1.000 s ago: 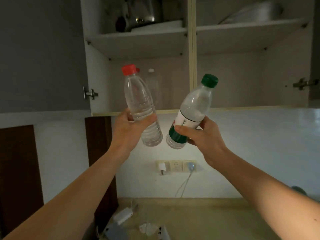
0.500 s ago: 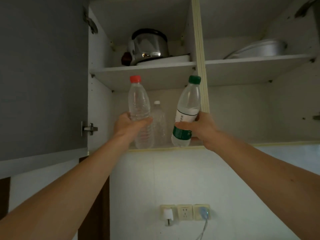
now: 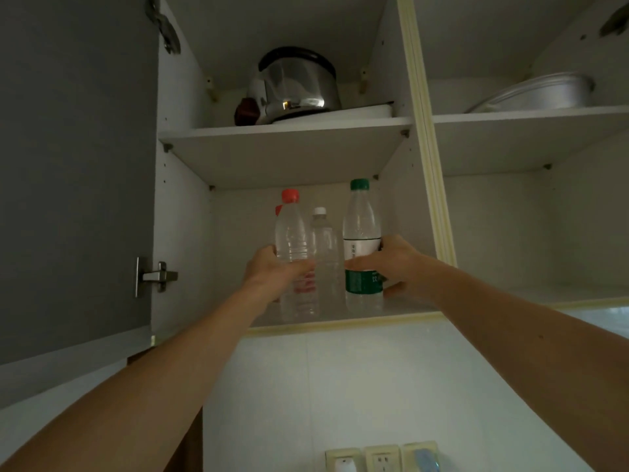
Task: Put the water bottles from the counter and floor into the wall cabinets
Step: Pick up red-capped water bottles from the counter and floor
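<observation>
Your left hand (image 3: pixel 272 270) wraps its fingers around the red-capped bottle (image 3: pixel 293 253), and your right hand (image 3: pixel 396 267) curls around the label of the green-capped bottle (image 3: pixel 361 247). Both bottles stand upright on the lower shelf (image 3: pixel 391 310) of the left cabinet (image 3: pixel 183 233), near its front edge; whether their bases press fully on the shelf you cannot tell. Between them, a little further back, stands a white-capped bottle (image 3: pixel 323 247), and another red cap (image 3: pixel 278 210) peeks out just behind the red-capped one. On the upper shelf (image 3: pixel 289 131) sits a steel pot (image 3: pixel 296 86). The right cabinet's upper shelf carries a metal pan (image 3: pixel 544 93). Below, wall sockets (image 3: pixel 381 458) show at the bottom edge.
</observation>
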Available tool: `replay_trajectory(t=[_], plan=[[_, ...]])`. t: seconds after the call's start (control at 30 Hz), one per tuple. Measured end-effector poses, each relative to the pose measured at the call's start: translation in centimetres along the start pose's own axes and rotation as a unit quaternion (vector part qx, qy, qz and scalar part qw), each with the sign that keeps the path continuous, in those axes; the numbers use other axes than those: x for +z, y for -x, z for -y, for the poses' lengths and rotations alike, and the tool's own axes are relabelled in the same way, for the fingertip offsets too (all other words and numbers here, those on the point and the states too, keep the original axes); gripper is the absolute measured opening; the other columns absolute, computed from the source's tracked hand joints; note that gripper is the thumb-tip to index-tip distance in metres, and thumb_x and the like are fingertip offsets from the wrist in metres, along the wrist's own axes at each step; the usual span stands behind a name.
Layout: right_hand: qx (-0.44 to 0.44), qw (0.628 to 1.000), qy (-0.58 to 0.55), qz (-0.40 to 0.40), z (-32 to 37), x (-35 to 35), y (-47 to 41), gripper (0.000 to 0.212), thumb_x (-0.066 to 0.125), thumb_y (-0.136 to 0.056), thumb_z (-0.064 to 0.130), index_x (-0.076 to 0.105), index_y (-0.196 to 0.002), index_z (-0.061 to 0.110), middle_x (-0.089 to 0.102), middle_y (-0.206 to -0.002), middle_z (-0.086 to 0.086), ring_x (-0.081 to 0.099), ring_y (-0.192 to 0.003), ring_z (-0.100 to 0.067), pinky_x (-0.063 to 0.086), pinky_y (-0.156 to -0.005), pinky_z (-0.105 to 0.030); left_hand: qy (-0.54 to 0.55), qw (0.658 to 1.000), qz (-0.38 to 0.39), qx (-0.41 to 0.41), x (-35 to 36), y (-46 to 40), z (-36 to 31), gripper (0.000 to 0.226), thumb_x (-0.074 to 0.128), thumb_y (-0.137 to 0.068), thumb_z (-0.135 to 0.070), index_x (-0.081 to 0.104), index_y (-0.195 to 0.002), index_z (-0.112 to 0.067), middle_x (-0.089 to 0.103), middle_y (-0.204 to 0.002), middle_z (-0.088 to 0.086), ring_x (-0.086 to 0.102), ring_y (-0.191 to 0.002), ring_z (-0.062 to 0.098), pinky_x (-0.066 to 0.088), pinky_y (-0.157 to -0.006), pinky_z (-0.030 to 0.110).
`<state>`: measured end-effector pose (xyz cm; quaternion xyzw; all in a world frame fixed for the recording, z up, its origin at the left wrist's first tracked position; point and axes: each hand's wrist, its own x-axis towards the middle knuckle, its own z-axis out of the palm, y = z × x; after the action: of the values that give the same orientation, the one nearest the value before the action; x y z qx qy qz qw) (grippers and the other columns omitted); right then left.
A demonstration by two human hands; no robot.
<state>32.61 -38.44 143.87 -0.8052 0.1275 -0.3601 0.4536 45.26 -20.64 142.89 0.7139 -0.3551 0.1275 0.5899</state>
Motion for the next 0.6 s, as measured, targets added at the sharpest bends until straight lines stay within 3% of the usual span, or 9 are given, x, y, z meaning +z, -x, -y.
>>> replay_trajectory(t=[0.17, 0.33, 0.6], plan=[[0.001, 0.999, 0.034, -0.018, -1.0, 0.4, -1.0, 0.054, 0.084, -0.077, 0.040, 0.060, -0.119, 0.016, 0.071, -0.108, -0.009, 0.070, -0.098, -0.026, 0.061, -0.084, -0.049, -0.052, 0.998, 0.028, 0.033, 0.5, -0.6, 0.9, 0.062, 0.088, -0.072, -0.038, 0.054, -0.122, -0.020, 0.068, -0.114, 0.001, 0.066, -0.102, 0.020, 0.055, -0.094, 0.044], [-0.037, 0.997, 0.062, 0.018, -1.8, 0.1, -1.7, 0.051, 0.086, -0.075, 0.038, 0.063, -0.115, 0.017, 0.074, -0.104, -0.007, 0.073, -0.094, -0.023, 0.062, -0.080, -0.047, -0.124, 0.988, -0.004, 0.089, 0.6, -0.5, 2.3, 0.073, 0.092, -0.063, -0.042, 0.053, -0.121, -0.021, 0.066, -0.110, 0.000, 0.067, -0.095, 0.019, 0.057, -0.087, 0.043], [-0.042, 0.994, 0.095, 0.039, -3.0, 0.0, -3.1, 0.046, 0.086, -0.076, 0.032, 0.062, -0.114, 0.023, 0.070, -0.106, -0.001, 0.070, -0.096, -0.019, 0.063, -0.077, -0.038, -0.139, 0.989, -0.018, 0.044, 2.6, -2.8, 3.1, 0.079, 0.091, -0.065, -0.044, 0.049, -0.123, -0.013, 0.065, -0.115, 0.004, 0.063, -0.101, 0.022, 0.054, -0.086, 0.036]])
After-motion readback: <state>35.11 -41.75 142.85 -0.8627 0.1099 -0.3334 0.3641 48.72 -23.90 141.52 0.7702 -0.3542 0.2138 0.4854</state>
